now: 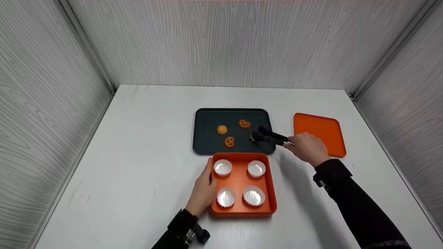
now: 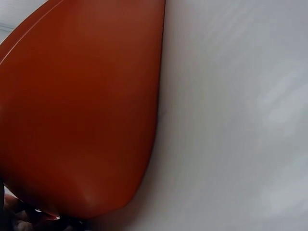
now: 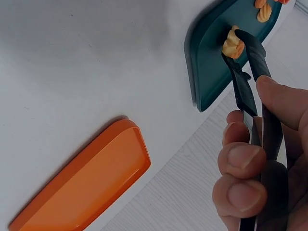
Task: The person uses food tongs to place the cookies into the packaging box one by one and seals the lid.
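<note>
My left hand (image 1: 203, 192) grips the left wall of an orange box (image 1: 241, 209), thumb over its rim. Several white paper cups (image 1: 256, 168) with scalloped edges stand inside the box. In my right hand (image 1: 308, 147) is a pair of black tongs (image 1: 275, 135), reaching over the right part of a dark green tray (image 1: 207, 119). Between the tong tips, in the right wrist view, is a small pale-yellow, ridged snack piece (image 3: 233, 45); whether both tips touch it I cannot tell. A swirled yellow cookie (image 1: 222, 129) and two pretzels (image 1: 244, 123) lie on the tray.
Right of the tray lies a flat orange lid or shallow tray (image 1: 316, 129), partly behind my right hand. The white table (image 1: 138, 155) is enclosed by grey wood-grain panels (image 1: 214, 45) at the back and both sides. The box's far edge meets the green tray's near edge.
</note>
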The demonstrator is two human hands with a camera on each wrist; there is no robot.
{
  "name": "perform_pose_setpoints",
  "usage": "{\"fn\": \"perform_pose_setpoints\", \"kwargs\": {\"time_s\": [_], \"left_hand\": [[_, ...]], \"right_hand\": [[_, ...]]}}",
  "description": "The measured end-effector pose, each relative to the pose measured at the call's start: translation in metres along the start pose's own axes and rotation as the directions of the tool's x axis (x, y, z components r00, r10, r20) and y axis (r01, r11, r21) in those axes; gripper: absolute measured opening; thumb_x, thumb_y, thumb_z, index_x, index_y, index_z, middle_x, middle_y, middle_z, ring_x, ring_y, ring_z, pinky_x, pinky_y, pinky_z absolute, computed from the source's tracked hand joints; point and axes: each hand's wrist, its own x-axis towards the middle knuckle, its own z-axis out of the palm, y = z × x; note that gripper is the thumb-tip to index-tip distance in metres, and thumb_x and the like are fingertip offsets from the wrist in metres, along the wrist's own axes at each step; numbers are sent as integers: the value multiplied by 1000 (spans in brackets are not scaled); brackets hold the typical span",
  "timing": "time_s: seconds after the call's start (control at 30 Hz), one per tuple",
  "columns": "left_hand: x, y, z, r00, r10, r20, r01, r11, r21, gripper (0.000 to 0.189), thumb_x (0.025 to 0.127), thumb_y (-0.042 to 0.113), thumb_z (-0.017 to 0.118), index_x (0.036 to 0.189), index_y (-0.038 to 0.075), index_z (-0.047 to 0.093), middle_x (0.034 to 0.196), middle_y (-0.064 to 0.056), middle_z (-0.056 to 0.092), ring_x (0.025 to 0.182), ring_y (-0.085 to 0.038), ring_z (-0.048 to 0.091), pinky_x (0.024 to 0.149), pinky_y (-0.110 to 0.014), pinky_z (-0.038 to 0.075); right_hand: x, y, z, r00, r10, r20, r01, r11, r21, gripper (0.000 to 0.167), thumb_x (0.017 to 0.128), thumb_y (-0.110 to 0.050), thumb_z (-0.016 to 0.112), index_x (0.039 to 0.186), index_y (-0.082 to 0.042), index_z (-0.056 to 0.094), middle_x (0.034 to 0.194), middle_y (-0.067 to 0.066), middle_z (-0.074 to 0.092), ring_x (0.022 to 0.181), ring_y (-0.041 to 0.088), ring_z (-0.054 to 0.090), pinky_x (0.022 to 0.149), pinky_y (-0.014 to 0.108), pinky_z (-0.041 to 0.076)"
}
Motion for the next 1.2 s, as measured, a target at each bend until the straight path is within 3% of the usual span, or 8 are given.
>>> {"fn": "perform_pose_setpoints", "kwargs": {"time_s": [0.13, 0.27, 0.43, 0.73, 0.97, 1.2], "left_hand": [[-1, -1, 0, 1000, 14, -2, -14, 1000, 8, 65, 103, 8, 46, 163, 3, 20, 167, -12, 28, 153, -27, 28, 124, -47, 25], [-2, 0, 0, 1000, 11, -1, -11, 1000, 1, 65, 104, 8, 45, 163, 4, 20, 167, -11, 28, 153, -27, 28, 124, -47, 25], [-1, 0, 0, 1000, 2, 6, -2, 1000, -1, 65, 104, 9, 46, 164, 5, 19, 167, -10, 27, 153, -26, 28, 124, -47, 25], [-2, 1, 0, 1000, -10, 11, 10, 1000, 5, 67, 103, 7, 46, 164, 6, 18, 168, -10, 26, 154, -26, 27, 124, -48, 24], [-1, 2, 1, 1000, -14, 18, 14, 1000, -11, 67, 104, 11, 46, 164, 7, 17, 168, -9, 26, 154, -25, 26, 125, -46, 24], [-1, 0, 1, 1000, -24, 13, 25, 1000, -11, 66, 105, 11, 47, 164, 6, 17, 168, -10, 26, 154, -25, 26, 124, -47, 25]], "right_hand": [[-1, 1, -1, 1000, 2, 8, -2, 1000, 11, 30, 93, -30, 75, 71, -12, 67, 60, 1, 53, 58, 23, 51, 49, 33, 35], [0, 0, -1, 1000, -12, 28, 12, 1000, 2, 27, 92, -31, 76, 77, -9, 73, 62, 2, 59, 58, 23, 53, 49, 33, 39], [4, -6, -7, 995, 8, 97, -8, 1000, -7, 28, 92, -32, 75, 83, -5, 76, 65, 5, 64, 59, 24, 56, 51, 35, 44], [23, -40, -35, 967, 75, 242, -44, 990, -133, 35, 93, -34, 73, 84, 0, 73, 67, 9, 63, 58, 25, 58, 51, 37, 50], [45, -68, -59, 941, 108, 321, -40, 977, -212, 25, 90, -24, 69, 73, -6, 63, 65, 4, 50, 60, 22, 51, 51, 34, 41], [56, -79, -65, 936, 81, 343, -2, 975, -224, 35, 89, -18, 70, 64, -12, 47, 63, 0, 36, 58, 20, 44, 52, 32, 33]]}}
